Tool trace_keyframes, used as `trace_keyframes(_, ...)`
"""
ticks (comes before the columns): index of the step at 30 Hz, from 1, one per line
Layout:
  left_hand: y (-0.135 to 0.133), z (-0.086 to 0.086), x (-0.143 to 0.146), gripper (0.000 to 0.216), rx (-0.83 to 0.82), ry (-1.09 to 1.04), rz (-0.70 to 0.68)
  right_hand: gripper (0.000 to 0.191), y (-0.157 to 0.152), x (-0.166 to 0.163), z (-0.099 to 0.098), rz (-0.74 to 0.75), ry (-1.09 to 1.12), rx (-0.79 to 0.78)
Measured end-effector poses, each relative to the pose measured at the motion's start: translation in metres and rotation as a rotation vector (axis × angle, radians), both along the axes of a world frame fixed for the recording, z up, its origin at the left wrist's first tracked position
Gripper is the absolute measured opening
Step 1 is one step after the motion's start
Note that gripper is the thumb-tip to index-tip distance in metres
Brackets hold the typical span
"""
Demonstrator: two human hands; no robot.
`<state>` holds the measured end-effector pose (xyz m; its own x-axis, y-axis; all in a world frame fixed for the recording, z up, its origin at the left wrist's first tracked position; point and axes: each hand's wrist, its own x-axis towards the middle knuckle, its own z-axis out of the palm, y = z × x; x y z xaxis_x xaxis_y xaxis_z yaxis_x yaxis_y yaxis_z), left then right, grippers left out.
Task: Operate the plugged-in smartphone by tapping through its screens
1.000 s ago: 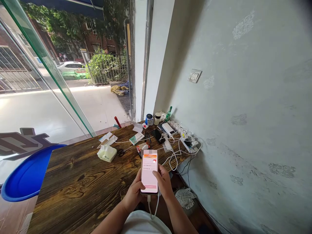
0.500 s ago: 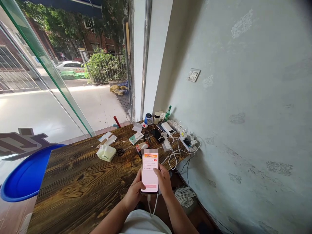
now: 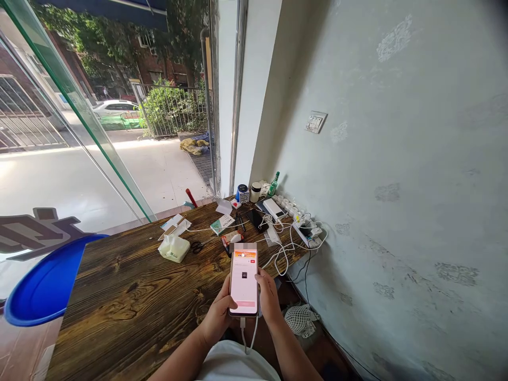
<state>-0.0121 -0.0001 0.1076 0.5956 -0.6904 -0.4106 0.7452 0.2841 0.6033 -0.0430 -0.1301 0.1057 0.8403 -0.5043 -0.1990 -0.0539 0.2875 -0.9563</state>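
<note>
Since a second ago the right hand point(image 3: 268, 296) has slid its thumb off the phone point(image 3: 243, 279) screen to its right edge, both hands wrapped around it, left hand point(image 3: 219, 313) below, above the surface point(image 3: 130, 296)'s near edge, screen apparently loading.

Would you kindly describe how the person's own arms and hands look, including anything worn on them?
Both forearms are bare, with no sleeves in view. The left hand and right hand wear no gloves, and no rings, watch or bracelet can be made out. White clothing shows between the arms at the bottom edge.
</note>
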Motion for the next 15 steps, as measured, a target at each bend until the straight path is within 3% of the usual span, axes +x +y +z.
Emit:
trace_keyframes(6,-0.002,-0.003,-0.001,0.104,-0.016,0.006,0.01,0.034,0.0,0.0,-0.005,-0.039,0.024,0.003)
trace_keyframes(11,-0.002,-0.006,-0.002,0.103,-0.023,-0.017,0.019,0.032,0.0,0.004,0.003,-0.001,0.027,0.04)
trace_keyframes(15,0.0,-0.005,-0.003,0.103,-0.018,-0.015,0.015,0.035,0.0,0.007,0.006,0.024,0.035,-0.016)
